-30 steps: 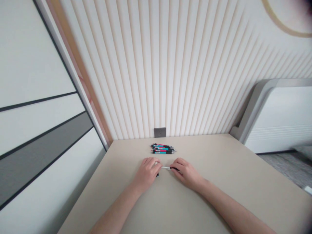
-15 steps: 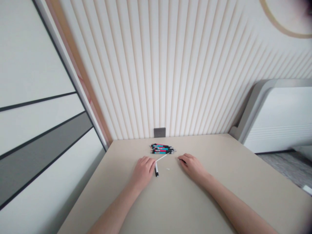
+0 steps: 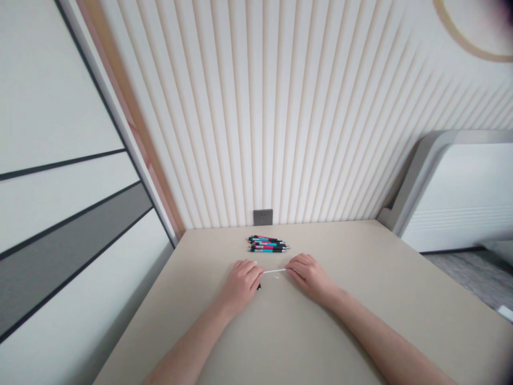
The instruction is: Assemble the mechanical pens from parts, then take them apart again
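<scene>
My left hand is closed on the left end of a thin white stick, which looks like a pen refill. At its right end the stick meets the fingertips of my right hand, which is closed too. A small dark piece in the right fingers is mostly hidden. Under my left hand lies a white pen barrel, largely covered, with its black end showing. Just in front of the stick is a tiny white scrap on the table.
Several pens with blue, red and black parts lie in a pile beyond my hands. The beige table reaches the ribbed wall, where a dark socket sits. A white cabinet stands left, a pale headboard right.
My right hand has moved left to the right end of the white stick, which has swung from slanting to nearly level. My left hand has shifted slightly right, covering more of the barrel.
</scene>
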The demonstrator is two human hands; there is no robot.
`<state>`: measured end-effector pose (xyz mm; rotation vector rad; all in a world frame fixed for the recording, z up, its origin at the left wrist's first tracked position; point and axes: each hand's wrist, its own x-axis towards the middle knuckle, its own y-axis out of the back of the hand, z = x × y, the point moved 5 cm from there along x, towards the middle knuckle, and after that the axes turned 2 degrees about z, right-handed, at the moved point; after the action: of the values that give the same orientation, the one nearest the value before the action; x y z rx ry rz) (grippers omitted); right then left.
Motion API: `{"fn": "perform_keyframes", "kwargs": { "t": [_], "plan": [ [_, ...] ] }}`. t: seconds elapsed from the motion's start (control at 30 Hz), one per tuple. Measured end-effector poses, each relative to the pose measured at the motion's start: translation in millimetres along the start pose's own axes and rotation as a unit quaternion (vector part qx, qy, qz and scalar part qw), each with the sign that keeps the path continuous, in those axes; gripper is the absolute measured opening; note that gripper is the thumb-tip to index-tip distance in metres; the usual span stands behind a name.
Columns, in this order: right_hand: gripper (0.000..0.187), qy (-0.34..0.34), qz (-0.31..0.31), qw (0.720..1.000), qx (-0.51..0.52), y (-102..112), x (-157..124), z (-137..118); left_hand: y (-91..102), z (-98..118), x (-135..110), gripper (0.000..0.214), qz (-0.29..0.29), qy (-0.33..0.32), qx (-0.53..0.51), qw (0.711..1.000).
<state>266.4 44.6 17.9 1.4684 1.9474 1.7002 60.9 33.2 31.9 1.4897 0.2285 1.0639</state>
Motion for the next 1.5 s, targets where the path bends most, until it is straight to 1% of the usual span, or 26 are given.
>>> {"fn": "perform_keyframes", "kwargs": {
  "t": [0.23,0.43,0.5,0.57,0.67,0.73,0.8,0.87,0.97,1.03,1.07,1.13,1.2,1.27,1.33,1.4,1.43,1.5],
  "plan": [
    [0.023,-0.066,0.021,0.997,-0.043,3,-1,17,2.1,-10,-2,0.021,0.031,0.053,-0.012,0.998],
    [0.018,-0.054,-0.013,0.997,-0.048,-1,-3,12,2.3,-10,-1,0.021,0.031,0.062,-0.026,0.997],
    [0.019,-0.061,-0.015,0.997,-0.051,-1,-3,13,3.3,-9,0,0.023,0.030,0.064,-0.028,0.997],
    [0.022,-0.085,-0.008,0.995,-0.058,1,-4,20,4.3,-8,0,0.026,0.028,0.062,-0.026,0.997],
    [0.026,-0.125,0.020,0.990,-0.063,7,-6,33,4.4,-8,-1,0.026,0.021,0.054,-0.021,0.998],
    [0.027,-0.127,0.045,0.990,-0.048,11,-6,36,4.3,-8,-1,0.025,0.020,0.051,-0.020,0.998],
    [0.028,-0.106,0.066,0.992,-0.023,13,-5,30,5.0,-6,-1,0.024,0.023,0.045,-0.018,0.999],
    [0.029,-0.066,0.069,0.995,-0.001,13,-4,14,5.9,0,-1,0.024,0.021,0.021,-0.015,0.999],
    [0.035,0.007,0.035,0.999,0.014,6,-2,-16,5.7,17,0,0.024,-0.002,-0.055,-0.008,0.998],
    [0.036,0.046,0.012,0.999,0.016,-1,-2,-32,4.4,30,0,0.025,-0.025,-0.103,-0.003,0.994],
    [0.036,0.062,0.003,0.998,0.018,-5,-2,-37,3.0,36,-1,0.024,-0.042,-0.123,-0.004,0.992],
    [0.031,0.077,-0.009,0.997,0.021,-11,-1,-41,2.2,46,-1,0.022,-0.056,-0.143,-0.013,0.988],
    [0.026,0.065,-0.004,0.998,0.017,-12,0,-37,1.3,52,-1,0.023,-0.070,-0.156,-0.024,0.985],
    [0.024,0.027,0.016,1.000,0.003,-9,1,-24,1.0,52,0,0.031,-0.076,-0.146,-0.028,0.986],
    [0.023,-0.012,0.027,0.999,-0.016,-4,1,-8,1.1,45,1,0.034,-0.072,-0.113,-0.027,0.991],
    [0.023,-0.039,0.021,0.999,-0.029,-1,0,8,0.8,36,0,0.028,-0.066,-0.080,-0.027,0.994],
    [0.023,-0.047,0.016,0.998,-0.030,-1,0,16,0.3,32,-1,0.024,-0.065,-0.073,-0.029,0.995],
    [0.023,-0.054,0.006,0.998,-0.025,-2,-2,26,-0.6,26,-2,0.026,-0.063,-0.060,-0.031,0.996]
  ]
}}
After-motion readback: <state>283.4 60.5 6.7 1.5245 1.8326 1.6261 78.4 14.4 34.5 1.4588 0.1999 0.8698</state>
